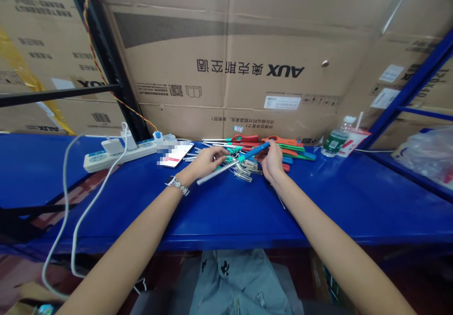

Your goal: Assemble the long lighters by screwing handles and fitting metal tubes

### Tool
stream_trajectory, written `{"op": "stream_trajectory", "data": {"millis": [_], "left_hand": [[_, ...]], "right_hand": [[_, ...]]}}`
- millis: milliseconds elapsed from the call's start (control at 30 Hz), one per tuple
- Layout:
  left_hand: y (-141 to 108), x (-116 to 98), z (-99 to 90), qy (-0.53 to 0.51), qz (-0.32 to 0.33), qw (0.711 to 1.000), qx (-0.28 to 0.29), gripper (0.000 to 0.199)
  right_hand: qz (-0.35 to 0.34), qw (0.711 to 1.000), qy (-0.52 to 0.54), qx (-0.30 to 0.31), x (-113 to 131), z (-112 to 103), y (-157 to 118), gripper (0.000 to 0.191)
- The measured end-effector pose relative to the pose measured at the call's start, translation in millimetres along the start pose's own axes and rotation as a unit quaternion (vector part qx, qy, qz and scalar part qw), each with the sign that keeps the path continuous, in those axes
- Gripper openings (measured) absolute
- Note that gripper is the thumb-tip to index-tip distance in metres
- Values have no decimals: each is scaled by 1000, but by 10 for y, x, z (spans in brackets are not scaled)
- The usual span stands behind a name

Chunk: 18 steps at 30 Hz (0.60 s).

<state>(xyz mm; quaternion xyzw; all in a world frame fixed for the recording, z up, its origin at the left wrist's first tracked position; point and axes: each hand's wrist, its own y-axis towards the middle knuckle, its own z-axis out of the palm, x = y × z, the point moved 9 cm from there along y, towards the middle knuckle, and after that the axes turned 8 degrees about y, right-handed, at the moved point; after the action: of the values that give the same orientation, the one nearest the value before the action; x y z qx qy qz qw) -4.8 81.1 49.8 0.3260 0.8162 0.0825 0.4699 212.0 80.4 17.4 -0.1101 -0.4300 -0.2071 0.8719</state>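
Note:
My right hand [273, 162] is closed around the blue handle of a long-necked lighter [255, 151]. Its silvery tube slants down to the left, passing in front of my left hand. My left hand [209, 160], with a metal watch on the wrist, has its fingers curled together beside the lighter's green part; what they pinch is hidden. Under and around both hands lies a pile of small clear and metallic pieces [243, 177]. Behind them are several more long-necked lighters with red, orange, green and blue handles, among them a red one [245, 138].
A white power strip [141, 151] with plugs and hanging cables is on the left of the blue table [226, 216]. A white card or phone [177, 154] lies beside it. A water bottle [332, 141] and a cup [355, 141] stand right. Cardboard boxes [226, 37] back the table.

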Motion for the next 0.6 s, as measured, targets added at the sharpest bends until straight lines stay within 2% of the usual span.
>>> {"op": "stream_trajectory", "data": {"millis": [33,100,133,233,300,367,500,600], "left_hand": [[-20,7,59,-75,-27,997,21,16],[-52,-28,201,-230,-72,969,51,28],[-52,-58,231,-297,-83,951,36,29],[-35,-31,91,-419,-90,895,-127,17],[-42,34,-18,-422,-92,878,-208,14],[-40,86,-114,-392,-91,883,-243,14],[-53,142,-212,-350,-86,895,-263,22],[-62,104,-129,-332,-86,907,-246,35]], "right_hand": [[-5,1000,13,-3,19,-9,-3,5],[-21,999,31,-7,60,-26,-23,11],[-32,999,32,-7,78,-29,-39,16],[-51,999,-8,12,94,-5,-91,22],[-42,994,-80,56,60,65,-125,16],[-26,976,-176,128,2,180,-179,16],[-29,896,-308,318,-113,474,-441,34],[-15,847,-333,414,-211,624,-683,37]]}}
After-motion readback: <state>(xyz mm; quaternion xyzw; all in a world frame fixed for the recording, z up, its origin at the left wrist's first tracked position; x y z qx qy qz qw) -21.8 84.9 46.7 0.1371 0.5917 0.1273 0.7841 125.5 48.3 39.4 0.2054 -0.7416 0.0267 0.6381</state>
